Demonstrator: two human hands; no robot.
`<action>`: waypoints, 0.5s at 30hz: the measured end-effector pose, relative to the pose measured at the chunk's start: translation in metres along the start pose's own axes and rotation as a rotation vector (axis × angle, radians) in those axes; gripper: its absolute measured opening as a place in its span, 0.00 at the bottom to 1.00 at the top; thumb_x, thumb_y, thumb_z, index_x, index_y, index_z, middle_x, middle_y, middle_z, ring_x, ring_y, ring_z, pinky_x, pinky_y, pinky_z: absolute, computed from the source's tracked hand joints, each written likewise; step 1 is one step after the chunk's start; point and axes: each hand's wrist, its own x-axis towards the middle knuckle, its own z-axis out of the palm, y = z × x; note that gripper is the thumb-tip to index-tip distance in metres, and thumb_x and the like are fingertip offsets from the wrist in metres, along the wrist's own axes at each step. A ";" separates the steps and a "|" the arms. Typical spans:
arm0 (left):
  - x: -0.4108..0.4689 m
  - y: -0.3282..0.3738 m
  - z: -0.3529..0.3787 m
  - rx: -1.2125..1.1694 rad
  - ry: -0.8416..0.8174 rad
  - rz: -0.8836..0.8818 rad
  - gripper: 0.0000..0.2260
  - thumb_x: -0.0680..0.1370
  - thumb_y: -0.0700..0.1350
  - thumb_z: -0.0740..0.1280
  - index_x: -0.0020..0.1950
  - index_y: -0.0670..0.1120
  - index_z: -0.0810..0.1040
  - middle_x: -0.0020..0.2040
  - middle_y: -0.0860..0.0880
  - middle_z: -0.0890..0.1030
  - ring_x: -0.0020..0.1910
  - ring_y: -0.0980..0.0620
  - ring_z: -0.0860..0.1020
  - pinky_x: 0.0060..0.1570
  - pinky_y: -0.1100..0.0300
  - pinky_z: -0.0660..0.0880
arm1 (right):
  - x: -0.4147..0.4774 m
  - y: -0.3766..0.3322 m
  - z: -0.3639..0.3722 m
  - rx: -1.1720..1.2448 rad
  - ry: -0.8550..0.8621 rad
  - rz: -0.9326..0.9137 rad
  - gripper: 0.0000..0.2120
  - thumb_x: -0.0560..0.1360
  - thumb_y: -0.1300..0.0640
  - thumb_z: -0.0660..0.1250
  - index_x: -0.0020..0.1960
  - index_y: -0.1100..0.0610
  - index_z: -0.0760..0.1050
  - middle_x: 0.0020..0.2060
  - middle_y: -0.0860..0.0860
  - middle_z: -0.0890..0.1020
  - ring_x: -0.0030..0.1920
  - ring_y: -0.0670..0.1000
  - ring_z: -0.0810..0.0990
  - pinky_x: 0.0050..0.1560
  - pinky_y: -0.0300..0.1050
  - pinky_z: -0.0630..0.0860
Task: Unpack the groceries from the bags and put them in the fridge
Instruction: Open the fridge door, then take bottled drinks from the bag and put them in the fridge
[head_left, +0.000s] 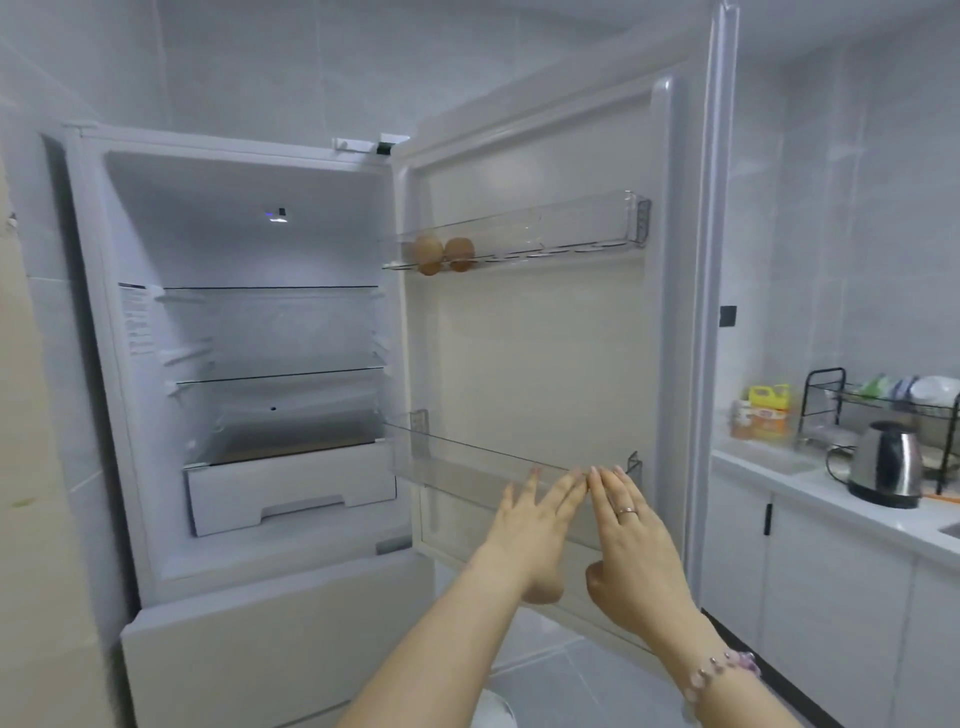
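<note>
Tiled kitchen, fridge (249, 234) open. Left hand (535, 519) and right hand (631, 535), flat and empty, near the door bin (467, 453), lower centre. Eggs (444, 253) above look light, fragile: cradle, don't squeeze.

- Fridge (270, 644): white inside and out.
- Door bins (571, 223): clear plastic.
- Eggs (444, 252): brown (seen through the upper bin).
- Kettle (885, 462), far right: silver steel with black base and handle.
- Dish rack (826, 384): black wire.
- Detergent bottle (771, 413): yellow, orange label.
- Cabinets (831, 587): white, one black handle.
- Wall tiles (857, 208): pale grey.
- Ring (627, 512): rose-gold.
- Bracelet (727, 667), near right: pink and lilac beads.
</note>
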 end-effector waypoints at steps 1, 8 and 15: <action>-0.002 -0.001 0.004 0.000 -0.004 -0.016 0.44 0.73 0.38 0.63 0.76 0.48 0.34 0.76 0.53 0.35 0.75 0.42 0.36 0.73 0.43 0.39 | 0.000 0.003 0.000 -0.013 -0.029 0.014 0.49 0.51 0.63 0.72 0.71 0.64 0.64 0.70 0.56 0.69 0.70 0.56 0.67 0.65 0.51 0.71; -0.024 -0.026 0.033 0.003 -0.049 -0.063 0.40 0.74 0.40 0.62 0.77 0.50 0.37 0.76 0.53 0.33 0.75 0.46 0.36 0.72 0.46 0.38 | 0.004 0.017 -0.013 -0.038 -0.102 0.054 0.48 0.67 0.64 0.64 0.72 0.57 0.32 0.71 0.47 0.35 0.73 0.48 0.36 0.75 0.52 0.54; -0.039 -0.037 0.039 -0.044 -0.027 -0.057 0.37 0.75 0.42 0.57 0.77 0.49 0.38 0.73 0.54 0.30 0.75 0.48 0.35 0.73 0.48 0.37 | 0.002 0.020 0.008 -0.069 -0.073 0.073 0.56 0.44 0.66 0.74 0.72 0.62 0.60 0.71 0.54 0.64 0.71 0.55 0.59 0.58 0.56 0.74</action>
